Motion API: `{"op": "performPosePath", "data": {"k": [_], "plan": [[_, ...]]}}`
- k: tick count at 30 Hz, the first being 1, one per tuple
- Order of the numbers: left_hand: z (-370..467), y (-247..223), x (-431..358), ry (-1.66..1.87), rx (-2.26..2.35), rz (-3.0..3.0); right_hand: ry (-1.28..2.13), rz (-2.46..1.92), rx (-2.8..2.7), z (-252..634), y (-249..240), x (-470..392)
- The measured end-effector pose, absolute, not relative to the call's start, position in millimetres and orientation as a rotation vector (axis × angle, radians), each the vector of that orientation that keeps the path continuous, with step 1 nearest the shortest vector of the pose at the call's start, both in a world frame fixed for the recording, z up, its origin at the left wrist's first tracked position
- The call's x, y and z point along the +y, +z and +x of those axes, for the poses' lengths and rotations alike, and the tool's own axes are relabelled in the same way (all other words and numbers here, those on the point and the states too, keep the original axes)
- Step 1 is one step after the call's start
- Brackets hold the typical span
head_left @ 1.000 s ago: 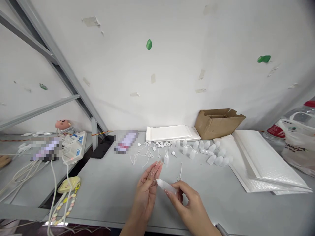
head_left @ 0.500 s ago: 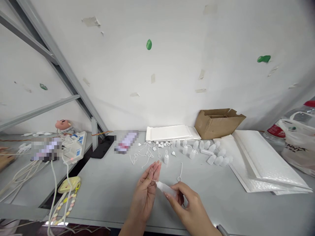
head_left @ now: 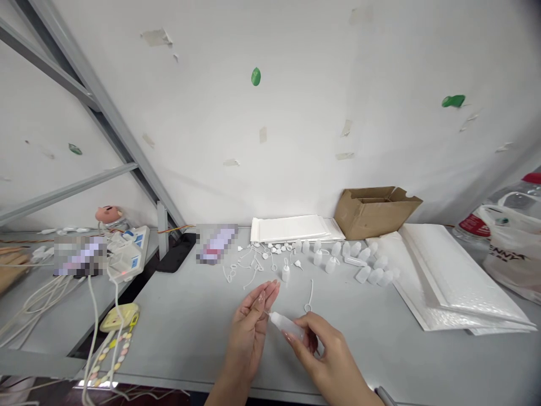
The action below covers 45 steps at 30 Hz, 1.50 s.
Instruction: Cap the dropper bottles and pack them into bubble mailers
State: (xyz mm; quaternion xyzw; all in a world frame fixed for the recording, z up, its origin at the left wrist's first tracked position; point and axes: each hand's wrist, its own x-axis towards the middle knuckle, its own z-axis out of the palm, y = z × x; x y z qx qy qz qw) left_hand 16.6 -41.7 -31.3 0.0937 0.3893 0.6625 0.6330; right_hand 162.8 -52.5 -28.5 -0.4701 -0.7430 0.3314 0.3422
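Observation:
My right hand (head_left: 323, 347) grips a small translucent white squeeze bottle (head_left: 287, 325), tilted with its neck up and to the left. Close to that neck is my left hand (head_left: 252, 321), thumb pressed to the fingers in a pinch. A thin whitish tip shows between the pinch and the bottle; what the fingers hold is mostly hidden. Just beyond my hands stands a capped small bottle (head_left: 286, 273). A white ring strap (head_left: 310, 299) lies to the right of it. Several loose straps (head_left: 253, 272) and small white caps (head_left: 276, 248) are scattered further back.
Several small bottles (head_left: 375, 275) sit at the back right, near a cardboard box (head_left: 376, 217) and white bubble mailers (head_left: 469, 276). More white envelopes (head_left: 296, 228) lie by the wall. Phones, cables and a power strip (head_left: 135, 256) are at left, with another person's hand (head_left: 14, 262).
The bottle and my left fingertips have shifted very slightly to the right; both grips are the same. At the far left, the other person's hand has come further into view.

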Motion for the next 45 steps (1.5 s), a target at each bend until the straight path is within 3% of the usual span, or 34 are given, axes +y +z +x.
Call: {"op": "performPosePath", "data": {"k": [17, 32, 45], "plan": [[8, -29, -41, 1.389, 0.923, 0.519, 0.964, -1.222, -1.938, 170, -27, -49], [24, -32, -41, 1.611, 0.933, 0.278, 0.776, -1.133, -1.929, 160, -39, -56], [20, -25, -42, 1.489, 0.956, 0.335, 0.933, -1.231, -1.698, 161, -36, -53]]}}
